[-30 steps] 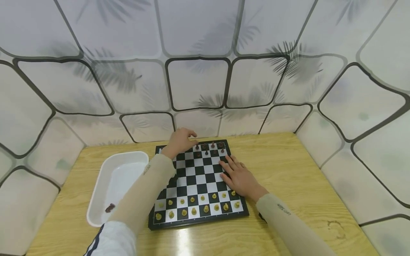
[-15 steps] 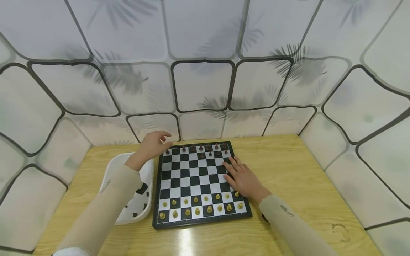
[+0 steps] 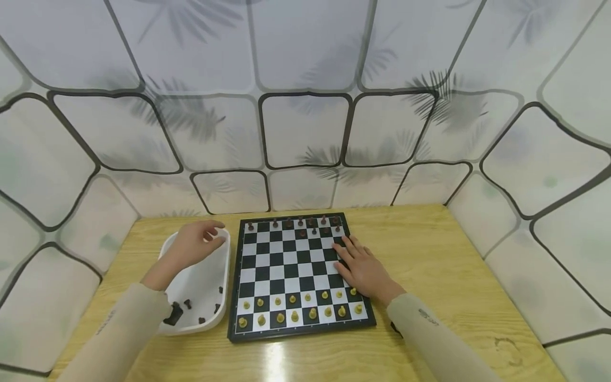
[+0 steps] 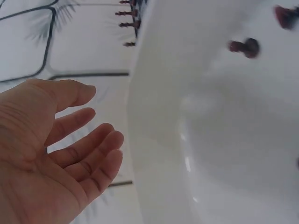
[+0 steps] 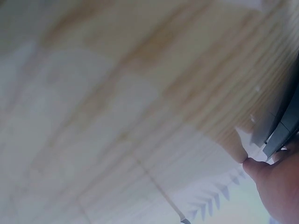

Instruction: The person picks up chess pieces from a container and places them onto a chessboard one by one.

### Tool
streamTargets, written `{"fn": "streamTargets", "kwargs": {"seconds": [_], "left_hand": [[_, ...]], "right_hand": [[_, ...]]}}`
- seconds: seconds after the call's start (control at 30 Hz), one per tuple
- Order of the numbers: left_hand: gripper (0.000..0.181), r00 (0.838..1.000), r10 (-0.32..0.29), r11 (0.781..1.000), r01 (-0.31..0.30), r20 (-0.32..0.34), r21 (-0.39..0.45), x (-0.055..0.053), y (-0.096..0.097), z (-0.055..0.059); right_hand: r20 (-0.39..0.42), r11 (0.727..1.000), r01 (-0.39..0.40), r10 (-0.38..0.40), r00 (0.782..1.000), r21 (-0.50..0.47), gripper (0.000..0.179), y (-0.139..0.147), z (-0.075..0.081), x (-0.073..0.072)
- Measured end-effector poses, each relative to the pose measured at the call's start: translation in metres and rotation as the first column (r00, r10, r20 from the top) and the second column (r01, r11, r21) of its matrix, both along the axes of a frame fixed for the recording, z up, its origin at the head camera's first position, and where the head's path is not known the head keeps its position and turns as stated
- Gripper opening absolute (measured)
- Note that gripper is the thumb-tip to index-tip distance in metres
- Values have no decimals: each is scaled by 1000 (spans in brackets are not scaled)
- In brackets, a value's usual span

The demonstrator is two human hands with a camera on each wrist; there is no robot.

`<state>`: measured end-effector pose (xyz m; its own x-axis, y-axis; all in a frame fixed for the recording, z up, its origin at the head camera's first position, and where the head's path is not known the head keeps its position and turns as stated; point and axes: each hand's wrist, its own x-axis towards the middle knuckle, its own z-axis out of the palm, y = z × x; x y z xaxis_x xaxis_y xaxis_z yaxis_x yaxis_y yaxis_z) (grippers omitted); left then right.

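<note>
My left hand (image 3: 193,244) hovers over the far part of a white plastic tub (image 3: 226,273), holding nothing. In the left wrist view its loosely bent fingers (image 4: 100,172) stand beside the tub's wall (image 4: 161,116). Several dark chess pieces (image 4: 245,48) lie inside the tub. My right hand (image 3: 363,268) rests with spread fingers on the right edge of a black-and-white chessboard (image 3: 303,335). Yellow chess pieces (image 3: 294,317) fill two rows on the near side. Dark red chess pieces (image 3: 275,223) stand along the far side, with gaps on the left.
A black object (image 3: 174,314) shows in the tub, partly behind my left sleeve. Board and tub stand side by side on a wooden table (image 3: 420,254). A patterned wall (image 3: 305,132) rises behind the table and along its sides.
My left hand has moved left from the board's far edge to above the tub, uncovering the left dark red pieces. My right hand stays on the board's right edge.
</note>
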<state>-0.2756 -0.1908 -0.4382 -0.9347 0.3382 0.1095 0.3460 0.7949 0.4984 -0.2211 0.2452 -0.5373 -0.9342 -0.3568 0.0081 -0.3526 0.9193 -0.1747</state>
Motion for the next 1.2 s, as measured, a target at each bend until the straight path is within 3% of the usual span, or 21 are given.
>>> {"fn": "streamTargets", "kwargs": {"seconds": [0.17,0.3,0.53,0.8,0.93,1.2], "left_hand": [[30,999,-2,1000,2,48,-14,14,-21,-13],[26,988,-40,999,42,152,-13,22,-35,-20],[30,945,-110,991,128,308,-38,32,-50,-18],[34,890,-126,983,171,438,-65,47,-59,-20],[34,895,-128,980,179,427,-82,54,-58,-22],[30,921,-109,978,167,373,-127,63,-58,-26]], "right_hand": [[6,1000,3,-3,1000,4,62,0,0,-1],[-4,1000,-9,9,1000,2,62,0,0,-2],[-13,1000,-16,16,1000,7,63,0,-1,-2],[-11,1000,-14,14,1000,5,62,1,0,-1],[-5,1000,-7,7,1000,2,62,1,0,-2],[7,1000,-3,3,1000,-3,63,-1,-1,-2]]}}
